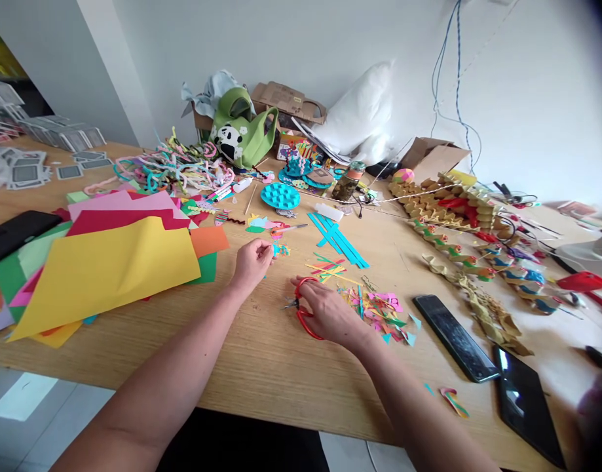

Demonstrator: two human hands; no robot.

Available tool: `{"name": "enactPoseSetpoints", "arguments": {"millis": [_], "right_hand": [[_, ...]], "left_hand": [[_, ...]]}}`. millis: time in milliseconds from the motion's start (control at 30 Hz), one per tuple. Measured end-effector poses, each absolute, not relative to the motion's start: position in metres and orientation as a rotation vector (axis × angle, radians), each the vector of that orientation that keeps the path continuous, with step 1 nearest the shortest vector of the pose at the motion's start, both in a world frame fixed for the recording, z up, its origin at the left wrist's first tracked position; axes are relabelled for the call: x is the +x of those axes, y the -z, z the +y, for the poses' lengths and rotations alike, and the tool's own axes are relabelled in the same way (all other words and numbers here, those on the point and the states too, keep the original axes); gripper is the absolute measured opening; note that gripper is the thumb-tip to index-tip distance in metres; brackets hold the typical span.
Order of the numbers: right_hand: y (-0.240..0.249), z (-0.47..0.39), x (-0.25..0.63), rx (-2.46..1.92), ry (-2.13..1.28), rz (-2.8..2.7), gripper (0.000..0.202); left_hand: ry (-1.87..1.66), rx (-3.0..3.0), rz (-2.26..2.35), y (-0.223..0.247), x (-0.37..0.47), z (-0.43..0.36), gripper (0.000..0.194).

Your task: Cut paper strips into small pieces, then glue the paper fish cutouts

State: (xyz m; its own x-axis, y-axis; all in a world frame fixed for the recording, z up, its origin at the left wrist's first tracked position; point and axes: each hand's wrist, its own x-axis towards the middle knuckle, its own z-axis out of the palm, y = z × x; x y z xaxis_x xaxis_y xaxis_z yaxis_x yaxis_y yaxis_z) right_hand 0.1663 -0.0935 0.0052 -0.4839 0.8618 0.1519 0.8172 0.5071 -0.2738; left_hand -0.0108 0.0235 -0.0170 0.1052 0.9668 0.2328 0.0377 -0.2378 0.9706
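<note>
My left hand (254, 262) is pinched closed around a small blue paper piece (275, 250) above the middle of the table. My right hand (323, 305) rests low over the wood, its fingers at the red-handled scissors (308, 333), whose short blades point left. Just right of that hand lies a pile of colourful paper scraps (379, 308). Thin paper strips (330, 269) are beyond it, and wider blue strips (337, 239) lie farther back. Near my left fingertips are a pen (293, 228) and small cut paper shapes (261, 225).
Stacked coloured paper (118, 255) covers the left side, beside a black phone (20, 233). Two dark devices, a phone (455, 337) and a tablet (526, 406), lie at the right. Behind stand a green panda bag (244, 131), a jar (348, 181) and pipe cleaners (177, 167).
</note>
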Motion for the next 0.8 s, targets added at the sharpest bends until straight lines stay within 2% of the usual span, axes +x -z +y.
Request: {"name": "enactPoseSetpoints", "arguments": {"millis": [133, 267, 500, 700, 800], "right_hand": [[-0.011, -0.097, 0.163, -1.407, -0.264, -2.593, 0.016], [-0.028, -0.109, 0.174, -1.687, -0.184, -2.629, 0.01], [-0.024, -0.087, 0.137, -1.287, -0.243, -2.732, 0.01], [-0.039, -0.095, 0.159, -1.706, -0.273, -2.735, 0.008], [-0.035, -0.077, 0.155, -1.597, -0.286, -2.712, 0.018]], "left_hand": [[-1.268, 1.465, 1.064, 0.018, -0.01, 0.024, 0.013], [-1.24, 1.436, 1.067, 0.017, -0.009, 0.023, 0.013], [-1.255, 1.425, 1.061, 0.017, -0.01, 0.023, 0.012], [-1.246, 1.389, 1.072, 0.015, -0.011, 0.024, 0.012], [-1.229, 1.396, 1.067, 0.013, -0.01, 0.022, 0.011]]}}
